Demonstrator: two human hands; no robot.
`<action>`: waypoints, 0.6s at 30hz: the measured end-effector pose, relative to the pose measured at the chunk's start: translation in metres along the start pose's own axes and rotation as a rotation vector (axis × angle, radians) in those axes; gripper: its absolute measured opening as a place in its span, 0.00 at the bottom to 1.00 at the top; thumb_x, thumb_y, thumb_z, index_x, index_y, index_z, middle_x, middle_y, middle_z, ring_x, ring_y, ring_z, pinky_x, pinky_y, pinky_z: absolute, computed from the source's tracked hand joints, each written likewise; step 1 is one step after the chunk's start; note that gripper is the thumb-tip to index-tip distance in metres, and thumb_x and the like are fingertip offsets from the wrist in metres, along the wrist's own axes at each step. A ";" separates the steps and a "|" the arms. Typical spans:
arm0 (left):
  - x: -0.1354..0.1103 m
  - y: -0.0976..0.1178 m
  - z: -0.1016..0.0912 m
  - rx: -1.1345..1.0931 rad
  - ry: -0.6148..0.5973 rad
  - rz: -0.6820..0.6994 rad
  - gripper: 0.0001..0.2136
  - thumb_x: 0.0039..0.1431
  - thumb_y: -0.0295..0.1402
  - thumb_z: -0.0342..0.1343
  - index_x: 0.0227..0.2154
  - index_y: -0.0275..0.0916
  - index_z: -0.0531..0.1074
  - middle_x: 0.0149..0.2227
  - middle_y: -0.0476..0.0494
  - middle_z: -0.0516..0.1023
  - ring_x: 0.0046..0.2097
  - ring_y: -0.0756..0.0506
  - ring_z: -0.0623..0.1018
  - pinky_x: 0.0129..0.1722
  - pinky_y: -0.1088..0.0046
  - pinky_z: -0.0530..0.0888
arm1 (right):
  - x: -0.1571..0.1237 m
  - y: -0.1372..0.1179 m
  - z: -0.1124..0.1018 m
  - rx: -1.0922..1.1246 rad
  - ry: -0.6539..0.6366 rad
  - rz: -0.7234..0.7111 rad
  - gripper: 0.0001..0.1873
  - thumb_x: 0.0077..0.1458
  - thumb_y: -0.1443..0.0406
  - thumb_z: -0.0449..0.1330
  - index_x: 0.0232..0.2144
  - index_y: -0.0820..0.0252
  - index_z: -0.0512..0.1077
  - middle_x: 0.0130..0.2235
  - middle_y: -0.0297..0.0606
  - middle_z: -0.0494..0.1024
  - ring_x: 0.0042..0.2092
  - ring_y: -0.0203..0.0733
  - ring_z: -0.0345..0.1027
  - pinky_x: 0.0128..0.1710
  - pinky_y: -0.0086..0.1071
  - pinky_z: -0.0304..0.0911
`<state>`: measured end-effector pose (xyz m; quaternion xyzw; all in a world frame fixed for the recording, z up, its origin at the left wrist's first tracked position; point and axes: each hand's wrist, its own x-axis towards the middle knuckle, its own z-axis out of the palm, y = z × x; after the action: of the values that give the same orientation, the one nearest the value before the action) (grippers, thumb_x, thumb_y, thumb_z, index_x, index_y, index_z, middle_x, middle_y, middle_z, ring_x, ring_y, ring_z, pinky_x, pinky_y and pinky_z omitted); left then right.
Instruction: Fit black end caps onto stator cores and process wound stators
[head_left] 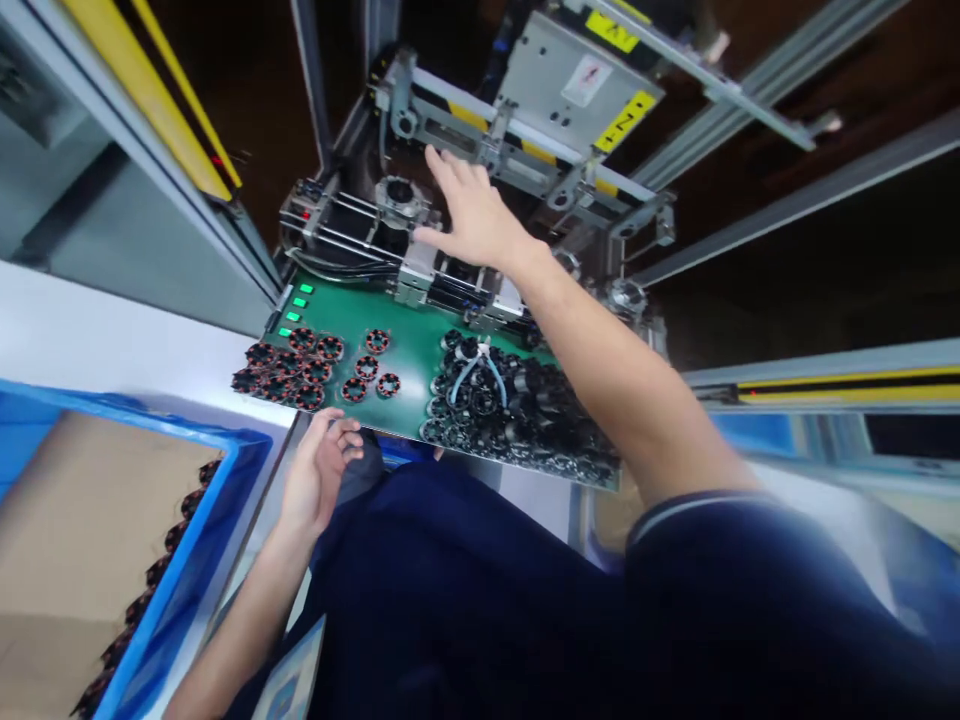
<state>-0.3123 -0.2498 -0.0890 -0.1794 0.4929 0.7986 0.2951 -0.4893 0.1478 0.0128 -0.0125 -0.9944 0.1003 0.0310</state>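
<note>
While right hand (476,218) splays and left hand (319,468) half-curls, apparently empty, rings (317,370) left of pliers (484,352) and black parts (544,405) beneath seem unfinished.

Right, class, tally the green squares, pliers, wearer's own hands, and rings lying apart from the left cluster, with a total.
Green squares: 4
Pliers: 1
Hands: 2, left hand and right hand
Separate rings: 4
Total: 11

The right forearm (600,360) hides some part of the machine (547,75). The right sleeve (712,570) looks blurred; the left edge cuts the blue bin (187,540).
</note>
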 end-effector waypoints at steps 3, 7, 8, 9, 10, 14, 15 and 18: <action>-0.006 -0.011 0.026 0.193 -0.112 0.111 0.22 0.65 0.53 0.77 0.47 0.43 0.79 0.43 0.44 0.87 0.39 0.47 0.83 0.42 0.73 0.80 | -0.122 0.030 -0.050 0.056 0.073 -0.025 0.48 0.73 0.40 0.62 0.86 0.47 0.62 0.81 0.42 0.72 0.81 0.64 0.66 0.84 0.66 0.63; -0.003 -0.030 0.078 0.453 -0.310 0.254 0.16 0.68 0.47 0.77 0.47 0.43 0.83 0.47 0.42 0.88 0.45 0.44 0.84 0.50 0.71 0.79 | -0.283 0.068 -0.063 0.149 0.080 0.171 0.32 0.71 0.44 0.68 0.69 0.48 0.82 0.66 0.46 0.87 0.66 0.66 0.83 0.72 0.68 0.76; 0.001 -0.036 0.097 0.503 -0.374 0.276 0.15 0.68 0.45 0.77 0.48 0.43 0.84 0.48 0.42 0.88 0.48 0.43 0.84 0.52 0.69 0.79 | -0.312 0.074 -0.055 0.157 0.057 0.221 0.28 0.69 0.47 0.70 0.66 0.47 0.83 0.63 0.47 0.88 0.65 0.67 0.83 0.71 0.69 0.77; 0.006 -0.043 0.117 0.565 -0.445 0.310 0.14 0.67 0.43 0.78 0.48 0.44 0.86 0.50 0.42 0.87 0.50 0.41 0.84 0.55 0.68 0.79 | -0.335 0.079 -0.045 0.165 0.025 0.265 0.26 0.66 0.50 0.71 0.63 0.47 0.84 0.62 0.47 0.88 0.65 0.68 0.84 0.70 0.71 0.77; 0.011 -0.051 0.138 0.654 -0.525 0.372 0.13 0.68 0.42 0.78 0.49 0.44 0.87 0.52 0.41 0.87 0.53 0.40 0.83 0.59 0.65 0.78 | -0.352 0.083 -0.033 0.172 -0.007 0.299 0.25 0.64 0.53 0.73 0.61 0.46 0.85 0.61 0.46 0.89 0.64 0.69 0.84 0.69 0.72 0.77; 0.035 -0.086 0.211 1.287 -0.833 0.876 0.15 0.78 0.38 0.68 0.61 0.42 0.85 0.66 0.32 0.81 0.68 0.32 0.77 0.72 0.51 0.76 | -0.380 0.088 0.012 0.203 -0.043 0.361 0.25 0.61 0.57 0.74 0.60 0.50 0.85 0.58 0.47 0.90 0.61 0.69 0.84 0.70 0.72 0.75; 0.040 -0.094 0.224 1.404 -0.867 0.964 0.15 0.79 0.37 0.66 0.63 0.41 0.84 0.68 0.30 0.79 0.70 0.30 0.75 0.73 0.49 0.75 | -0.382 0.088 0.019 0.209 -0.030 0.369 0.25 0.62 0.57 0.74 0.60 0.51 0.84 0.58 0.48 0.90 0.61 0.68 0.84 0.71 0.71 0.74; 0.051 -0.112 0.249 1.526 -0.904 1.008 0.11 0.77 0.33 0.66 0.57 0.39 0.86 0.68 0.26 0.79 0.72 0.27 0.73 0.72 0.44 0.75 | -0.384 0.088 0.030 0.228 0.003 0.386 0.25 0.64 0.58 0.73 0.62 0.50 0.82 0.57 0.48 0.90 0.61 0.68 0.83 0.73 0.70 0.71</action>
<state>-0.2776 0.0260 -0.0823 0.6033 0.7311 0.2958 0.1186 -0.1065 0.2161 -0.0574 -0.1989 -0.9558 0.2163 0.0138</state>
